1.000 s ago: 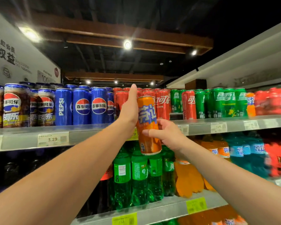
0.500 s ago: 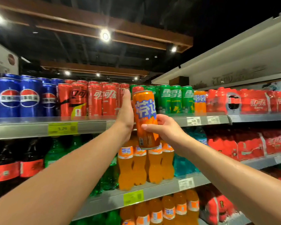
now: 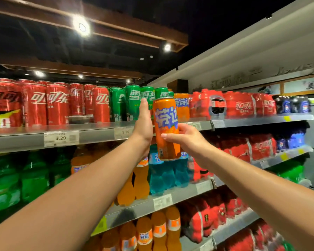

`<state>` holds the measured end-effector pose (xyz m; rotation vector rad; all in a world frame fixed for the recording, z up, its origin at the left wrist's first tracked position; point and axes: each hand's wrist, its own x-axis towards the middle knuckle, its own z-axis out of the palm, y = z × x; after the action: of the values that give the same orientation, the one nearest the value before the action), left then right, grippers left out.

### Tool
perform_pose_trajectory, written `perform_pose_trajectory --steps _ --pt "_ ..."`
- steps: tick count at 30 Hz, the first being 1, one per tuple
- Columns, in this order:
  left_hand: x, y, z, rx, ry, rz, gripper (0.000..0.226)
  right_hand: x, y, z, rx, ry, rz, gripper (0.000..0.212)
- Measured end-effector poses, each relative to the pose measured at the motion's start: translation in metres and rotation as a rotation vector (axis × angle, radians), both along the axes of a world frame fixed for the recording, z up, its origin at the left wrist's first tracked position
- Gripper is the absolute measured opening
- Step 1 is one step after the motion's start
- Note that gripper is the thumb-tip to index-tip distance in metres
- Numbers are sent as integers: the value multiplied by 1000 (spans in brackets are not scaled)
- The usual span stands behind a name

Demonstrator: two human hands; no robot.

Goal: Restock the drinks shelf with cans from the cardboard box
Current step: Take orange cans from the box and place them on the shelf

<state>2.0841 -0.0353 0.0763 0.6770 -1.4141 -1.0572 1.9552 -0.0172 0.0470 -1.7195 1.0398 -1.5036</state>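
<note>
Two hands are holding one orange can [image 3: 166, 127] upright before the top shelf [image 3: 98, 135]: the right hand [image 3: 187, 140] is curling round its lower half, and the left hand [image 3: 143, 122] is pressing flat against its side. Clipping the shelf edge or the crowded green cans [image 3: 132, 100] is risking toppled neighbours.

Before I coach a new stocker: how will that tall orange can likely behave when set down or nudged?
The orange can is tall and slim, so it probably tips easily if nudged high. Its glossy wall looks smooth, likely slippery; the right hand wraps it, left hand flat alongside. Laid down, it'd likely roll.
</note>
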Motion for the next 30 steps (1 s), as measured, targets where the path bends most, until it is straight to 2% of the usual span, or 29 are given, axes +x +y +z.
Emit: perform_pose_trajectory --steps 4,9,11,18,21,24,30 --pt "-20 -23 2 55 -33 -48 85 -22 -23 4 13 -76 -59 33" --pt "-39 -53 7 42 -8 -71 75 -48 -53 18 -25 -85 -121 13" --pt "-47 -66 10 56 -18 -113 79 -58 -66 24 -28 -90 -147 8" --pt "-79 -110 22 15 22 -205 77 -83 -105 44 -44 -85 -243 26" --pt "-95 -124 23 0 58 -220 80 -96 -123 50 -70 -88 -260 25" --pt "-109 -137 27 -7 99 -186 72 -112 -142 57 -69 -74 -234 27" --pt "-137 -163 47 -84 55 -106 70 -145 -178 79 -68 -1 -134 24"
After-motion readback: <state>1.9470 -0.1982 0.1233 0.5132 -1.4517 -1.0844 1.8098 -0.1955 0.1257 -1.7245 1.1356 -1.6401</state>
